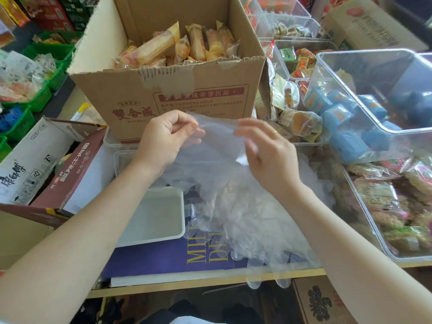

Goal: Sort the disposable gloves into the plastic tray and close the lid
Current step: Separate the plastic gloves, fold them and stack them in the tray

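Left hand (161, 139): I see it pinching the clear glove (217, 146).
Right hand (268, 153): fingers curled, gripping the glove's other edge.
Tray (161, 232): open, beside the glove pile (245, 218).

A single wide-angle view is taken from head height, directed forward and steeply downward. Both forearms are seen entering from the bottom corners, so the work is framed at close range. The bench (301, 272) edge is cut across the lower frame, and straight lines are bowed toward the borders.

Clear glove (219, 146) pinched between left hand (161, 141) and right hand (268, 155), above white tray (161, 216).
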Available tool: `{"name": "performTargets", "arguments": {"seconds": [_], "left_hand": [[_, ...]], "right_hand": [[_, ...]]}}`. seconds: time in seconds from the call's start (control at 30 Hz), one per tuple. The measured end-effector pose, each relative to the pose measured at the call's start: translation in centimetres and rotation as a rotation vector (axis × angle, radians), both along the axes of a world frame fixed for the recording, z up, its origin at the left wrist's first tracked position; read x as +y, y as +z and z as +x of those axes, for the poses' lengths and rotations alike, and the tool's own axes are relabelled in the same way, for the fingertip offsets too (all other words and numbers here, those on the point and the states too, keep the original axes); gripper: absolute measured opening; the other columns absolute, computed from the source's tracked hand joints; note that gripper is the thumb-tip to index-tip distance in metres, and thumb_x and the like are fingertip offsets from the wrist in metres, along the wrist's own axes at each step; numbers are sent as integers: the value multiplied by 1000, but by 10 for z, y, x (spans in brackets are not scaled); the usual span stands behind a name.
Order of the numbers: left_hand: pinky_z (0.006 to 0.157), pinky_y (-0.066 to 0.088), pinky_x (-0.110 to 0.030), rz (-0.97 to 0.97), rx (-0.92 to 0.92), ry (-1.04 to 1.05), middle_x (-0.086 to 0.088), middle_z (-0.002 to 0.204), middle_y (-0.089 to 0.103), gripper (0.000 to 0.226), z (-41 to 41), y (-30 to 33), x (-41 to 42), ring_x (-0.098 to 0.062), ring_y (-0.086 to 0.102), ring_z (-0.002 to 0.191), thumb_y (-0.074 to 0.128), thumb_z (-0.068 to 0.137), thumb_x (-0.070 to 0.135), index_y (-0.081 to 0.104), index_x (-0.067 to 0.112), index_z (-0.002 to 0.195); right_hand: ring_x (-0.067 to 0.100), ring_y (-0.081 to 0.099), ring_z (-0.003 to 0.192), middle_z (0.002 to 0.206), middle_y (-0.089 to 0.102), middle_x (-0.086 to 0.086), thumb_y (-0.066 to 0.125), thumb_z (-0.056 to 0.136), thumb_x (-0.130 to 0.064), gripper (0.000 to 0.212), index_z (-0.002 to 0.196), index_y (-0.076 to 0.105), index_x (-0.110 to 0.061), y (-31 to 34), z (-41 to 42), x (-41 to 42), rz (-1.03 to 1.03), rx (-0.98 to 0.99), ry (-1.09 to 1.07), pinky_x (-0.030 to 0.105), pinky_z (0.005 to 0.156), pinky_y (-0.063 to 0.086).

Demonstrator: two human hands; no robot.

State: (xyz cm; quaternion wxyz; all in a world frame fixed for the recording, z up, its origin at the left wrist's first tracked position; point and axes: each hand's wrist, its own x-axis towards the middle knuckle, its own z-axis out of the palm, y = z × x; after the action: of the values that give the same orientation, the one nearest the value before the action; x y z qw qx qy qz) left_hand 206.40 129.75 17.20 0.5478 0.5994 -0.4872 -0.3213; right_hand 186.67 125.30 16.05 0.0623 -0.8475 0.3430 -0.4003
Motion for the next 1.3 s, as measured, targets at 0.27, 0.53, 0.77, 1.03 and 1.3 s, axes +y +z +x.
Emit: {"name": "performTargets", "arguments": {"seconds": [0.27,0.53,0.77,1.03,1.3], "left_hand": [[88,52,-46,10,-119,-95,1,82,73,24,1,-2,3,-26,69,86,62,88,12,68,29,74],[90,49,-52,36,-161,-128,-8,90,72,13,5,-7,7,-32,66,91,63,85,20,68,28,76],[89,47,-40,33,-242,-205,0,87,71,17,9,-8,6,-25,65,88,61,90,14,65,25,78],[76,39,-10,148,-398,-381,24,79,65,14,12,-6,8,6,56,78,56,94,18,62,24,82],[85,42,-22,181,-326,-489,14,86,68,10,13,-13,7,-2,59,84,56,91,27,62,23,85]], "right_hand": [[22,60,101,117,65,-4,68,84,-26,38,120,60,-19,-14,14,-5,393,-38,-104,34,80,48],[15,57,84,94,63,-10,71,81,-19,33,113,63,-18,-17,14,-11,580,-80,-29,26,73,43],[3,47,59,69,55,-9,72,80,-21,12,91,72,-16,-16,10,-15,645,103,51,24,61,40],[3,62,68,132,54,-6,70,78,-16,11,71,62,-18,-12,0,-18,469,207,108,28,62,45],[-1,55,100,114,56,-17,74,78,-15,45,118,55,-21,-11,-1,-27,696,278,287,2,73,36]]}}
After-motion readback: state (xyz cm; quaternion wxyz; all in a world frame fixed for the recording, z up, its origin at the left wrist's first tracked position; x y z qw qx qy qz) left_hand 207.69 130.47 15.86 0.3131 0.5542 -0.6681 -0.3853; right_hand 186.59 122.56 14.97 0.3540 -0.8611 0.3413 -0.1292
